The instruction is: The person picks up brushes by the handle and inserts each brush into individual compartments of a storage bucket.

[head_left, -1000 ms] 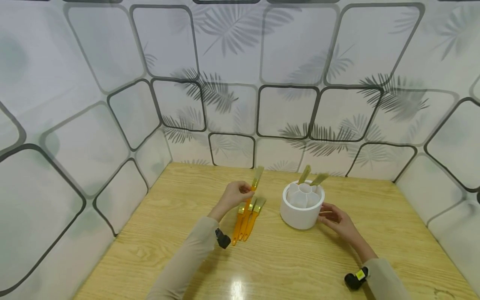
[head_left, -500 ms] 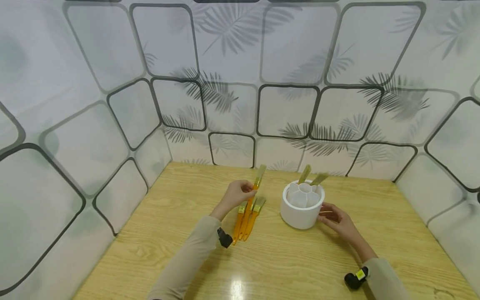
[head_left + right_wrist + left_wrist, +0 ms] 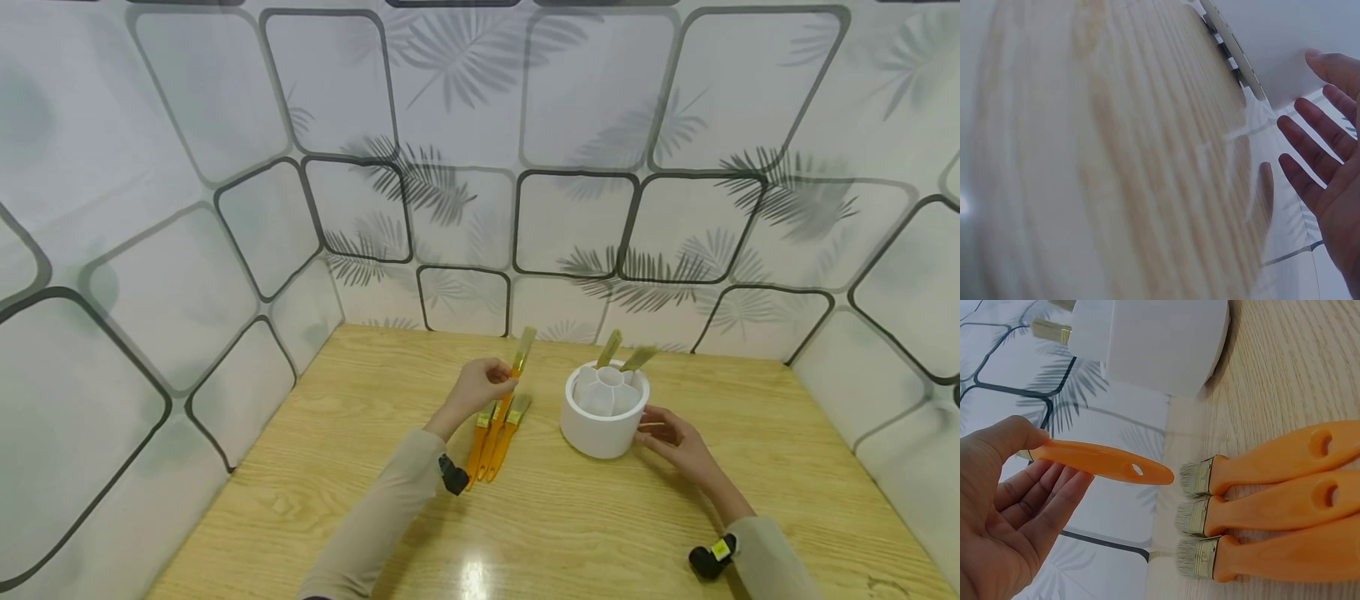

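My left hand pinches an orange-handled paintbrush near its ferrule between thumb and fingers. The brush leans with its bristles up. Below it on the table, three more orange paintbrushes lie side by side, bristles toward the back. To their right stands a round white holder divided into sections, and two paintbrushes poke bristles-up out of its back part. My right hand is at the holder's right side, fingers spread and extended, the thumb right at the wall in the right wrist view.
Everything stands on a wood-grain table. Patterned wall panels with leaf prints border it at the back and both sides.
My left hand has lifted the paintbrush slightly up and to the right, over the lying brushes. The right hand and the holder have stayed in place.
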Tool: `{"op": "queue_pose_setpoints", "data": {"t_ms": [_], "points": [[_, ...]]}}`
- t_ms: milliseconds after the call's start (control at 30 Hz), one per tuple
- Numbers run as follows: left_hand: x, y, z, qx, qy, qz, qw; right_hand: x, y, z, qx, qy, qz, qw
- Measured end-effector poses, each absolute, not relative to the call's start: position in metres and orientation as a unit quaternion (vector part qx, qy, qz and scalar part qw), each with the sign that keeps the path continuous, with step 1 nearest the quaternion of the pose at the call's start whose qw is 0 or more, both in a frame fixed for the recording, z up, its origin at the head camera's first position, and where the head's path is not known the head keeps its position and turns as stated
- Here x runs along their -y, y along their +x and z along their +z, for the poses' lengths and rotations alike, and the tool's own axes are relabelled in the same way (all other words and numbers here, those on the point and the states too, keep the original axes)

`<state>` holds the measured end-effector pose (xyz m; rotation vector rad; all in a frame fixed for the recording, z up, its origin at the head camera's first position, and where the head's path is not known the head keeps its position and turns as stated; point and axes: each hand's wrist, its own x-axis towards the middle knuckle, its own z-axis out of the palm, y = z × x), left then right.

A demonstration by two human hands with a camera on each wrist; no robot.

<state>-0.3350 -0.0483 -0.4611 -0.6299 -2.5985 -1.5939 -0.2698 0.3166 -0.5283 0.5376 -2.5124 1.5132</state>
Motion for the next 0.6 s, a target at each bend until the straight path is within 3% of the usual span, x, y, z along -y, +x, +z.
{"op": "queue_pose_setpoints", "data": {"t_ms": [600], "points": [[0.037,-0.329,-0.453,0.837,-0.199,-0.510,0.001,-0.315,-0.267,-0.524,0.848,0.171,0.498,0.062]]}}
